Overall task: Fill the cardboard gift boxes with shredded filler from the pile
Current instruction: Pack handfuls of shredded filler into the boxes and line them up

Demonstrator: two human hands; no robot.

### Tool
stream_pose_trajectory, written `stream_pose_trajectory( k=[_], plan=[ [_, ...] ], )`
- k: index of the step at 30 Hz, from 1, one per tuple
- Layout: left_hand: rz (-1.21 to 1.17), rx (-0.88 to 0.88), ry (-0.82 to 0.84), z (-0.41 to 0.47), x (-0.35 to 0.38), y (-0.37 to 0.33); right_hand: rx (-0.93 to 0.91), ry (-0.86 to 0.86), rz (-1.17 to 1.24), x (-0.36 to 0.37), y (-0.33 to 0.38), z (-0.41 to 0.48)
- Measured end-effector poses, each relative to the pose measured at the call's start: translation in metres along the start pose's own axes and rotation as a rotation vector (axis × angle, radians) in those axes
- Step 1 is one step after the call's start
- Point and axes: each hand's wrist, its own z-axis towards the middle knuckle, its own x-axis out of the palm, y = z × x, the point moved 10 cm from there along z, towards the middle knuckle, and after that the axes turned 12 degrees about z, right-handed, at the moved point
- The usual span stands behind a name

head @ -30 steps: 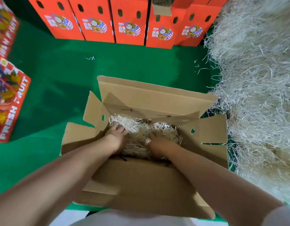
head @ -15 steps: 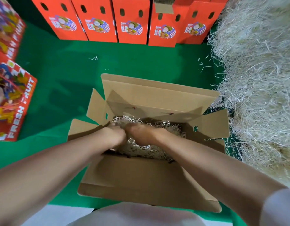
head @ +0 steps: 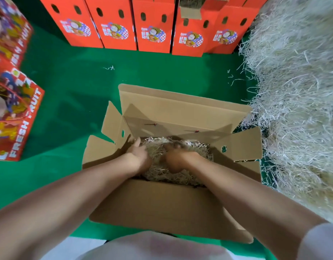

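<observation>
An open brown cardboard box (head: 180, 113) stands on the green cloth in front of me, its flaps spread outward. Pale shredded filler (head: 184, 177) covers its bottom. Both my hands are down inside the box on the filler. My left hand (head: 138, 155) lies flat near the left wall, fingers stretched toward the back. My right hand (head: 178, 156) presses on the middle of the filler, fingers curled into the strands; its palm side is hidden. The big pile of shredded filler (head: 300, 102) rises along the right side, touching the box's right flap.
A row of red printed gift boxes (head: 154, 29) stands upright at the back. Two more printed boxes marked FRESH FRUIT (head: 14, 117) lie at the left. Loose strands (head: 109, 68) dot the green cloth (head: 72, 102).
My hands came together at the left back of the box, then spread slightly apart again on the filler. The view has shifted a little to the right.
</observation>
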Motion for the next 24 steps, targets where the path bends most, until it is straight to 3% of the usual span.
stream_pose_trajectory(
  k=[2,3,7,8,11,13,15,17,19,21,24],
  plan=[
    [-0.174,0.067,0.005,0.005,0.000,-0.005,-0.098,-0.022,0.061,-0.003,0.016,-0.005],
    [-0.128,0.112,0.066,0.005,0.010,-0.010,-0.140,-0.040,0.080,-0.005,0.025,-0.008],
    [0.449,0.098,0.234,0.001,0.030,0.004,-0.197,-0.277,0.189,-0.044,0.029,-0.026],
    [0.476,0.093,0.183,0.005,0.025,0.002,-0.184,-0.365,0.216,-0.059,0.022,-0.033],
    [0.228,0.100,-0.154,0.007,-0.022,-0.011,-0.098,-0.514,0.272,-0.083,-0.008,-0.052],
    [0.002,0.142,-0.220,0.008,-0.029,-0.016,-0.072,-0.463,0.320,-0.078,-0.018,-0.058],
    [-0.219,0.138,-0.016,0.008,-0.005,-0.012,-0.149,-0.376,0.471,-0.070,-0.013,-0.064],
    [-0.290,0.026,0.216,0.001,0.027,-0.001,-0.224,-0.312,0.695,-0.068,-0.009,-0.070],
    [-0.266,0.000,0.276,0.001,0.040,0.004,-0.212,-0.263,0.690,-0.062,-0.014,-0.069],
    [-0.305,0.040,0.112,0.007,0.020,0.001,-0.078,-0.185,0.377,-0.046,-0.026,-0.059],
    [-0.134,0.080,-0.191,0.013,-0.023,-0.002,0.120,0.036,0.039,-0.007,-0.046,-0.051]
  ],
)
